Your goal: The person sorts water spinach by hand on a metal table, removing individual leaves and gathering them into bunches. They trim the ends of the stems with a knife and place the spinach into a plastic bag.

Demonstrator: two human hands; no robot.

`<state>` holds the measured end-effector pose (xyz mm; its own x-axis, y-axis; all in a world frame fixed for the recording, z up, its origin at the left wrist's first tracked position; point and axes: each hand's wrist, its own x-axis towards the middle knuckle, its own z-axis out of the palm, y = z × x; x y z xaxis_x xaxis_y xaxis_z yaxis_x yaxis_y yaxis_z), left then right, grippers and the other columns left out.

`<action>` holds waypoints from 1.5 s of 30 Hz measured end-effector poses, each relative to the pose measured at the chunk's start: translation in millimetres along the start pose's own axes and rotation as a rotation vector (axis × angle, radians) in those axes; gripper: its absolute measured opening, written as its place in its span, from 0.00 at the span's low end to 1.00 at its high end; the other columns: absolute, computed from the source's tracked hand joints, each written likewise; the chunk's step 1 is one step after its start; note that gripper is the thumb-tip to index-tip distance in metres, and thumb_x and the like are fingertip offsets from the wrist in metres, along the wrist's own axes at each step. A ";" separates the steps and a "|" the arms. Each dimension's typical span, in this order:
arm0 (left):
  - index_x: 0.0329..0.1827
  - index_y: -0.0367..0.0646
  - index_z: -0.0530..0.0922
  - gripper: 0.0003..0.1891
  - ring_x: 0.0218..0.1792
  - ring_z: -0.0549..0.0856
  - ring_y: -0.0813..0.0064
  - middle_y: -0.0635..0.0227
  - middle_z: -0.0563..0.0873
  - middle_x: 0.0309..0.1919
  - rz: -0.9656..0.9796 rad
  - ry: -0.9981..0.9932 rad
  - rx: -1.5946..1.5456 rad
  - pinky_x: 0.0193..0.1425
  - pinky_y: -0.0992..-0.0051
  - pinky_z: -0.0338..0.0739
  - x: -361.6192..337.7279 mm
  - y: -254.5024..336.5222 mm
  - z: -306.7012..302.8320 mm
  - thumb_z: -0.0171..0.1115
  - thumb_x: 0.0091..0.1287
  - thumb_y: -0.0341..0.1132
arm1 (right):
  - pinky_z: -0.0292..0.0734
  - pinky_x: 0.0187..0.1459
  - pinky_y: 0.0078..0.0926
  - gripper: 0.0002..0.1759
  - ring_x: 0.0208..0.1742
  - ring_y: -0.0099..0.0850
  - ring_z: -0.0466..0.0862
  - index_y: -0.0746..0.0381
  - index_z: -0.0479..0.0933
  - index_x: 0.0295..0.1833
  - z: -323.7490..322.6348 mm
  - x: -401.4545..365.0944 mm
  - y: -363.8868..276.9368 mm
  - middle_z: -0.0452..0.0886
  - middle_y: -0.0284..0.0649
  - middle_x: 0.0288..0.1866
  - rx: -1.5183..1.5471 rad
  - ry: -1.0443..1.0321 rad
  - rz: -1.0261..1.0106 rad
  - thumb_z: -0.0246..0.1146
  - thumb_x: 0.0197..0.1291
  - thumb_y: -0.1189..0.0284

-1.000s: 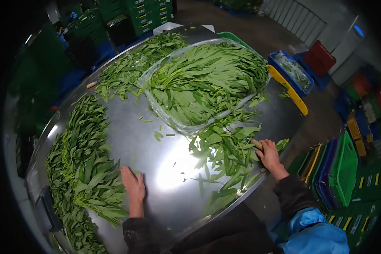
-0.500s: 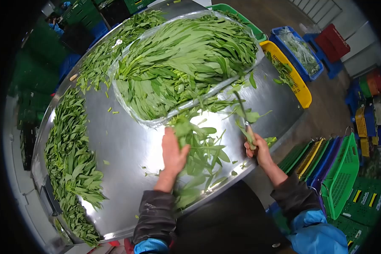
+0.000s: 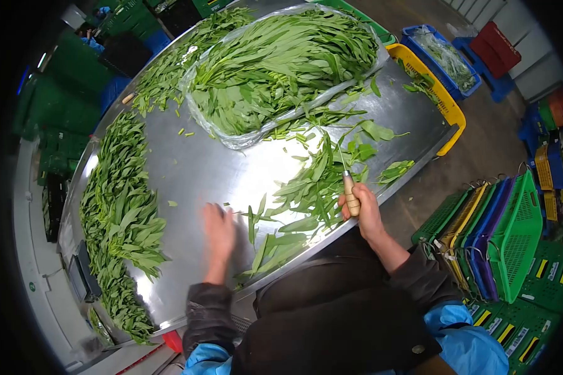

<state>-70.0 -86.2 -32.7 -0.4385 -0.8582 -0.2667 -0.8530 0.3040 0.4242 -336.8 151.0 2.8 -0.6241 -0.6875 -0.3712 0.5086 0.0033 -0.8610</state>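
My right hand (image 3: 364, 209) is wrapped round the pale wooden handle of a small sickle (image 3: 350, 194), its thin blade pointing up and away over the leaves. Blurred by motion, my left hand (image 3: 219, 234) is over the bare metal, left of the loose greens, fingers outstretched with nothing visible in them. Loose leafy green stems (image 3: 316, 181) lie scattered along the near edge of the metal table (image 3: 175, 187). Beyond them is a big bundle of the same greens (image 3: 281, 69) in a clear plastic bag (image 3: 236, 140).
A long row of greens (image 3: 122, 212) lines the table's left side, with another pile (image 3: 162, 78) at the far left. Beyond the right edge stand a yellow crate (image 3: 453, 119) and a blue crate (image 3: 463, 90). Stacked baskets (image 3: 513, 237) stand at the right.
My left hand has moved left, off the loose greens. Those greens now lie more to the right. My right hand, still on the sickle, has shifted slightly left.
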 end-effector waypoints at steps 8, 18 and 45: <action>0.64 0.32 0.68 0.30 0.68 0.65 0.48 0.41 0.69 0.65 0.327 -0.115 -0.181 0.71 0.56 0.58 -78.4 61.7 29.8 0.58 0.65 0.46 | 0.70 0.24 0.22 0.20 0.22 0.23 0.73 0.70 0.69 0.56 42.8 -12.2 -10.5 0.78 0.41 0.30 -0.098 -0.111 -0.038 0.47 0.68 0.67; 0.50 0.31 0.79 0.40 0.54 0.78 0.43 0.37 0.80 0.48 -0.172 -0.577 0.235 0.60 0.56 0.70 -113.9 -53.3 -33.1 0.32 0.71 0.63 | 0.75 0.27 0.20 0.17 0.25 0.23 0.77 0.69 0.68 0.57 52.2 -22.5 16.1 0.80 0.43 0.40 -0.073 -0.135 0.052 0.49 0.67 0.70; 0.50 0.35 0.75 0.11 0.32 0.84 0.77 0.64 0.84 0.34 0.021 -0.033 -0.718 0.35 0.80 0.76 -77.8 32.4 -54.1 0.58 0.69 0.32 | 0.78 0.34 0.33 0.15 0.45 0.34 0.77 0.46 0.76 0.49 25.6 10.8 42.7 0.73 0.34 0.37 -1.424 -0.234 -0.576 0.62 0.54 0.64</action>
<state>-48.2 -31.9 48.7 -0.4707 -0.8388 -0.2734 -0.4526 -0.0364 0.8910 -306.6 125.1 -29.1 -0.3578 -0.9320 0.0576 -0.8067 0.2775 -0.5218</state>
